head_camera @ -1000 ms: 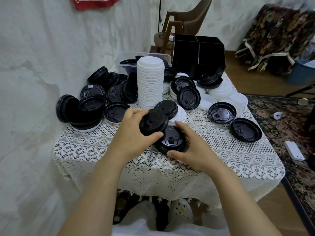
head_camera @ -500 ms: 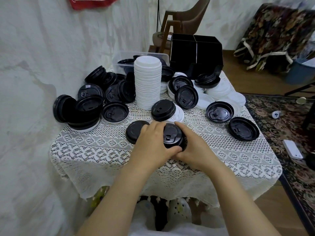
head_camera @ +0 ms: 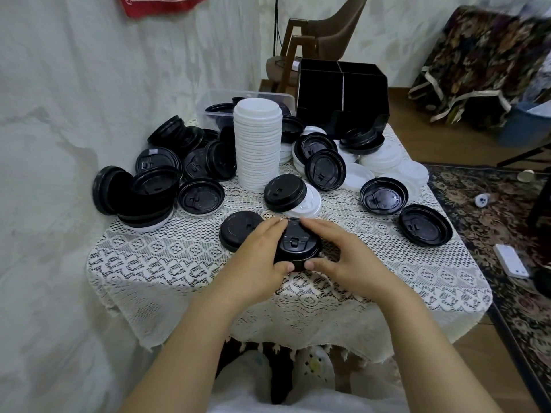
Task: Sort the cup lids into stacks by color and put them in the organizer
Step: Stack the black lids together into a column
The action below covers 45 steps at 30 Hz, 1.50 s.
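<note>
Head view: left hand [head_camera: 262,251], right hand [head_camera: 343,254] curled around black lid stack [head_camera: 298,244], thumbs nearside.

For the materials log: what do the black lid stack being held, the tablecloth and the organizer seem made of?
Black lid stack: thin moulded plastic, satin sheen, embossed sip tab. Tablecloth: cream openwork lace, probably cotton thread; holes and fringed hem show. Organizer: rigid black panels, likely plastic or acrylic; faint gloss.

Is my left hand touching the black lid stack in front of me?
Touching. Head view: the left hand curls round the black lid stack, thumb on its near rim.
</note>
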Tool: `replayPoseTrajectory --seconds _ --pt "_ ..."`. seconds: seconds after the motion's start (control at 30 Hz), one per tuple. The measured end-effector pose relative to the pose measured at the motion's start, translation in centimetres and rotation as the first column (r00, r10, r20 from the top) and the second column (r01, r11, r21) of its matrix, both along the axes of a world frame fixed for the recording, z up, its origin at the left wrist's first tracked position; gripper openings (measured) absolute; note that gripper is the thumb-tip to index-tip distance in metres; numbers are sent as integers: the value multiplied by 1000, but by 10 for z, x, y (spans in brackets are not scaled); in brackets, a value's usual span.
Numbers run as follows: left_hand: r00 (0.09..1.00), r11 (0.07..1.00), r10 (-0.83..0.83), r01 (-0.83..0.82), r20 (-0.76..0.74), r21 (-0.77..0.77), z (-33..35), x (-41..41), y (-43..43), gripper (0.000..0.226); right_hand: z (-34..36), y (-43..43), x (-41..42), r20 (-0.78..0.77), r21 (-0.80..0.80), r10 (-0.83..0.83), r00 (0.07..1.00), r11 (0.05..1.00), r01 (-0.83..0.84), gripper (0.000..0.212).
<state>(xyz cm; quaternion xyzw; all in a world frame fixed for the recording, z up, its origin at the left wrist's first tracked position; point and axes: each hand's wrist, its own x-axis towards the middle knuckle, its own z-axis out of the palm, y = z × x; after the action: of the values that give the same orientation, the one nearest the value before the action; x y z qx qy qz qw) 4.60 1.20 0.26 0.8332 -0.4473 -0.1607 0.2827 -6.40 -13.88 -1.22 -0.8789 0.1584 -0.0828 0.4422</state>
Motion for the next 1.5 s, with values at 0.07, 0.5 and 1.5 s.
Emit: replayPoseTrajectory --seconds 0.07,0.5,1.5 --pt "1000 1000 -16 16 -8 -5 -2 0 1 76 0 1 1 0 -2 -5 1000 1000 5 71" --pt "995 992 50 -59 -84 -109 -3 16 4 79 5 3 3 -37 5 -62 997 998 63 76" --pt "986 996 42 -53 -159 -66 -2 18 4 77 -17 -69 -7 84 -720 -724 685 431 544 25"
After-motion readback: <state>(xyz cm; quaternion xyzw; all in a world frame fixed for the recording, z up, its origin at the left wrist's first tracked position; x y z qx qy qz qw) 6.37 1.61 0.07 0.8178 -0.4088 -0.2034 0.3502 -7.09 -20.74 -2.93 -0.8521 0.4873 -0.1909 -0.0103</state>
